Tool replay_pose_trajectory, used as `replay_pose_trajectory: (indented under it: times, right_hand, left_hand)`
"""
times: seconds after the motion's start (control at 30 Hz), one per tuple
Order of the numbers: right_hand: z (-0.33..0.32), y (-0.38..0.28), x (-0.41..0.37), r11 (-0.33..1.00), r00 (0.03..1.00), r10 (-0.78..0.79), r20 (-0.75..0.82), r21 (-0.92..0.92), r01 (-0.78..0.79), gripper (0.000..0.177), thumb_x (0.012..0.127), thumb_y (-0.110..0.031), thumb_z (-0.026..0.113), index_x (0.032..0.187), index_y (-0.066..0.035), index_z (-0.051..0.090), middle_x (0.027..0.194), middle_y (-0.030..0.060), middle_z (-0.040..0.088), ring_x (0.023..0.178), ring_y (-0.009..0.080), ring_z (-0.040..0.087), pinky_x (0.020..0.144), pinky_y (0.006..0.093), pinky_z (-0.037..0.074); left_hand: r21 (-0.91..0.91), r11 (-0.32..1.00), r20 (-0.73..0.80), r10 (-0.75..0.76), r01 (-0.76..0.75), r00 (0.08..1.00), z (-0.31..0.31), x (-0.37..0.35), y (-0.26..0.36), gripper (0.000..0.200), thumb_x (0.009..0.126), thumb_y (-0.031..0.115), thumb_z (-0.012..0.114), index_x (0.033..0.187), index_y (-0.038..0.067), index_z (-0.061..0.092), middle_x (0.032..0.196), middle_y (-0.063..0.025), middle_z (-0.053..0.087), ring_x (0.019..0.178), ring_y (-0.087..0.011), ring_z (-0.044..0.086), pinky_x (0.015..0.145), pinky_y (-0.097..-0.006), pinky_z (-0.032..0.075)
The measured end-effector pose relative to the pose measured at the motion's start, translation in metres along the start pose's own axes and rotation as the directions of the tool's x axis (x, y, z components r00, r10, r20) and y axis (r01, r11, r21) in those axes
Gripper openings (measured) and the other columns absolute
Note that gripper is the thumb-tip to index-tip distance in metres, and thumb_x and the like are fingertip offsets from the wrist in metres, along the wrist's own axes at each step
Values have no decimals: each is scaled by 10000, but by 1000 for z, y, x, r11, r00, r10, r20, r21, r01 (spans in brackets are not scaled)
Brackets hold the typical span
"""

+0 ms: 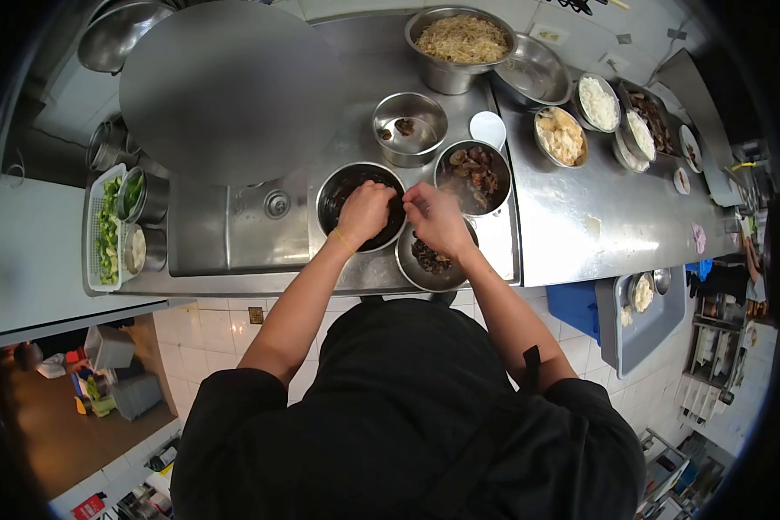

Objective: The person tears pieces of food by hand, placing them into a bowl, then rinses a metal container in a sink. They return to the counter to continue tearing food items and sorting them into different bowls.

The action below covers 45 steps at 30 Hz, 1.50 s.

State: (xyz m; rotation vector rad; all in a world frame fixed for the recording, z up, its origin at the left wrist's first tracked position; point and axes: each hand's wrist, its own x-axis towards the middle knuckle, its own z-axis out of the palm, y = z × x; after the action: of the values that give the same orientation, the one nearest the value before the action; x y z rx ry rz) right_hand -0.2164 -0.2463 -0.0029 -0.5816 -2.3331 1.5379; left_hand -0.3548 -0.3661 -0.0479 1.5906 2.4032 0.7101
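Bowl [321,208] with dark food [347,180], left hand [366,211] over it.
That hand curls; right hand [438,217] is at the bowl's right edge, almost pinching. Can't tell what either grip has.

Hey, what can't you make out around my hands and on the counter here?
Head view: what the left hand grips, if anything; its back hides the fingers.
Head view: whether the right hand pinches something; too small to tell.
Head view: part of the inside of the bowl beneath the left hand, which covers it.
Head view: whatever lies behind the grey oval.
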Motion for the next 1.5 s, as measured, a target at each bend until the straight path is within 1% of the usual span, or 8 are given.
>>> replay_pose_trajectory:
  times: [0.1,0.17,0.3,0.77,0.97,1.3,1.43,1.5]
  right_hand:
    - [-3,4,-4,1000,1000,-13,-24,-4,13,153,846,-11,637,996,6,614,817,163,661,721,263,654,685,355,518]
    - [-5,4,-6,999,999,-10,-50,51,13,180,857,-24,641,1032,1,611,830,145,663,730,243,653,685,345,520]
    - [-7,-7,-5,966,999,8,-50,260,5,229,897,-70,652,1113,-13,600,851,71,659,739,157,627,675,299,519]
    - [0,-14,-2,892,989,131,63,428,-145,135,882,-87,672,963,13,635,789,32,649,680,83,592,595,252,501]
    - [-7,-19,-7,982,989,97,-111,175,-77,143,855,-85,689,944,21,654,754,41,655,665,98,606,596,270,498]
    - [-27,-7,-20,868,978,193,73,452,-205,49,854,-39,646,846,8,635,718,-22,595,614,31,513,547,206,422]
    - [-30,-1,-24,810,972,225,72,541,-228,40,859,-33,626,850,5,618,720,-11,596,630,42,526,559,204,422]
    - [-32,-4,-27,514,968,251,21,844,-151,35,855,-25,599,878,0,610,732,1,606,649,56,539,575,205,423]
  left_hand:
    - [-66,998,-93,13,-19,996,-10,-1,-3,211,803,33,633,1003,26,701,874,-145,685,879,-300,649,804,-414,527]
    - [-594,768,-4,-300,239,954,-24,-4,1,175,876,70,645,1016,-29,681,863,-111,706,783,-209,659,748,-336,524]
    - [-813,495,175,-294,306,940,-46,-9,5,207,968,121,588,1079,-37,664,844,-60,692,738,-97,603,692,-241,496]
    - [-803,517,183,-261,297,948,-42,-20,36,183,1002,185,558,967,29,648,828,18,627,739,-52,552,676,-220,467]
    - [-633,772,-242,-131,-54,961,-33,-16,50,144,947,113,567,935,-26,601,900,-116,622,744,-216,595,672,-318,471]
    - [-653,754,-47,51,-69,998,-38,-13,58,112,941,74,562,922,-33,591,887,-111,596,727,-211,601,675,-315,479]
    - [-826,562,67,13,48,998,-40,-5,66,145,983,93,527,928,-25,590,856,-60,602,710,-120,597,660,-264,496]
    - [-870,485,95,-2,83,996,-40,3,68,160,1003,94,502,942,-22,593,841,-43,604,722,-94,588,675,-247,506]
